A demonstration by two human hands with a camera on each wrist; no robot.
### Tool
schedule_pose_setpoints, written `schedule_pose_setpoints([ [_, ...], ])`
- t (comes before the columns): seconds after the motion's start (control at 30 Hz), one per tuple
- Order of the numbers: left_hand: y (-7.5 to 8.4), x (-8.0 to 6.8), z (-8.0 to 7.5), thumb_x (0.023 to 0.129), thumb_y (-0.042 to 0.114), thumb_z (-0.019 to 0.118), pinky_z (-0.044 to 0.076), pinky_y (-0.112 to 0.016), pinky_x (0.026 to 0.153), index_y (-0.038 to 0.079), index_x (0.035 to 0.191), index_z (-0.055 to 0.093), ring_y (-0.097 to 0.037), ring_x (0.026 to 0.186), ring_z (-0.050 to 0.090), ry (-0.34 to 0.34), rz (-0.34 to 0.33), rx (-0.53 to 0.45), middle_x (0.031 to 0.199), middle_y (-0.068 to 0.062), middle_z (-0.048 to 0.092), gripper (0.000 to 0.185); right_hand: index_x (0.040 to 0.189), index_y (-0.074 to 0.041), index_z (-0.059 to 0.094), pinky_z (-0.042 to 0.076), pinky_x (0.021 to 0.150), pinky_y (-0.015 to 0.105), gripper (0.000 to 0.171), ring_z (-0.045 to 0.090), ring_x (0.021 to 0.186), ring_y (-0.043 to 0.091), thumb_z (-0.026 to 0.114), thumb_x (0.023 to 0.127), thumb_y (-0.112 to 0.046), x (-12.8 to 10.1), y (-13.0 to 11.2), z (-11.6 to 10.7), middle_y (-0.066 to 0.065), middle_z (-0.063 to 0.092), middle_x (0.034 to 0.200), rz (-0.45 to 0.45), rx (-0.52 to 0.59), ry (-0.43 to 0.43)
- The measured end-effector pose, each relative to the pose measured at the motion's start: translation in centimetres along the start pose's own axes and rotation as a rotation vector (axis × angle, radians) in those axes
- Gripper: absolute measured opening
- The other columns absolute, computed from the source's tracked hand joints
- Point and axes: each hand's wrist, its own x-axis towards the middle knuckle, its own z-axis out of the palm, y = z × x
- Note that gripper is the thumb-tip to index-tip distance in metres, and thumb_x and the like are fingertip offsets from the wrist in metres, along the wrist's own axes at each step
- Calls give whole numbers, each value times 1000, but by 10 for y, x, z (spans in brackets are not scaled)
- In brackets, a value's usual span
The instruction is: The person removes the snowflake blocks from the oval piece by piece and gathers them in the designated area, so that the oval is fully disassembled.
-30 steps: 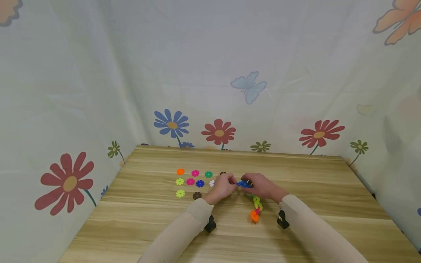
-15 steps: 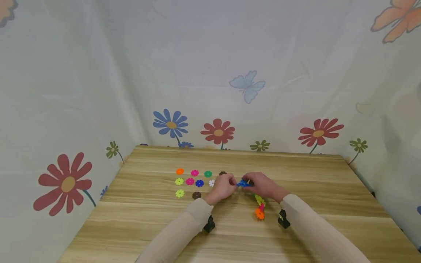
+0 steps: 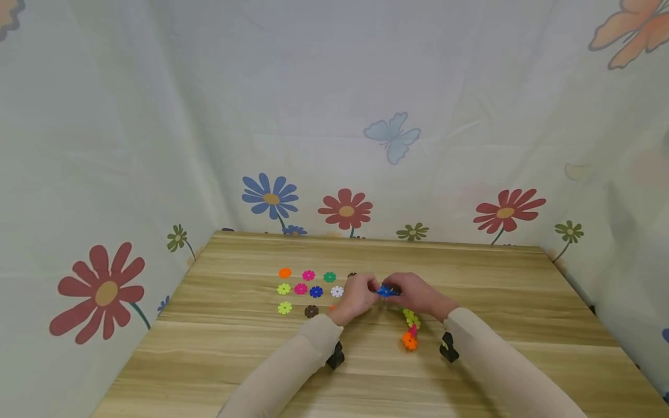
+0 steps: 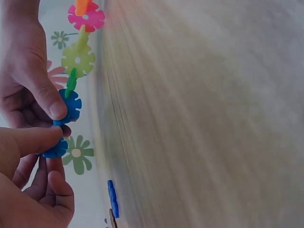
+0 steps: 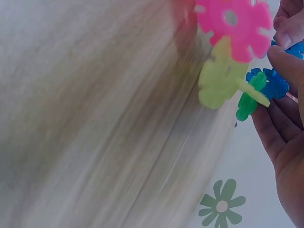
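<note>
My left hand (image 3: 358,297) pinches a blue flower-shaped disc (image 4: 56,148) between thumb and fingers. Right beside it, my right hand (image 3: 415,292) grips another blue notched disc (image 4: 72,108), the top piece of a linked chain. Below that disc the chain runs through a green disc (image 5: 251,97), yellow discs (image 4: 78,60), a pink disc (image 5: 233,26) and an orange disc (image 3: 410,341) at its hanging end. The two blue discs meet edge to edge in the left wrist view, where fingertips cover part of both.
Loose flower discs lie in rows on the wooden table (image 3: 219,360) left of my hands, including an orange one (image 3: 284,273), a green one (image 3: 329,277), a white one (image 3: 337,291) and a brown one (image 3: 311,311). A flower-printed curtain (image 3: 334,87) stands behind the table.
My left hand has shifted slightly right, closer to the right hand, and a bit of orange shows by its wrist. The chain's hanging end swung right, then slightly back left.
</note>
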Motion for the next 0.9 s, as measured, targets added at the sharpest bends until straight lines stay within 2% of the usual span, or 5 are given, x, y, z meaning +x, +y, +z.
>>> schedule_pose_setpoints([
  [0.23, -1, -1, 0, 77, 6, 77, 44, -20, 54, 12, 74, 64, -5, 60, 53, 16, 19, 12, 70, 5, 60, 14, 104, -6, 65, 50, 73, 30, 24, 58, 78, 11, 73, 83, -15, 1, 1, -1, -2, 64, 93, -15, -6, -3],
  [0.53, -4, -1, 1, 77, 7, 78, 45, -19, 54, 11, 72, 67, -4, 56, 53, 46, 57, 61, 67, 6, 62, 13, 104, -4, 65, 51, 74, 29, 25, 59, 79, 11, 73, 83, -16, 1, -1, 0, -1, 64, 92, 15, 16, -25],
  [0.9, -3, -2, -5, 77, 6, 76, 43, -20, 53, 12, 69, 64, -5, 57, 51, 35, 65, 100, 65, 6, 58, 16, 103, -3, 66, 50, 73, 28, 24, 59, 79, 11, 73, 84, -17, 2, -1, 1, 0, 65, 92, 9, 20, -21],
])
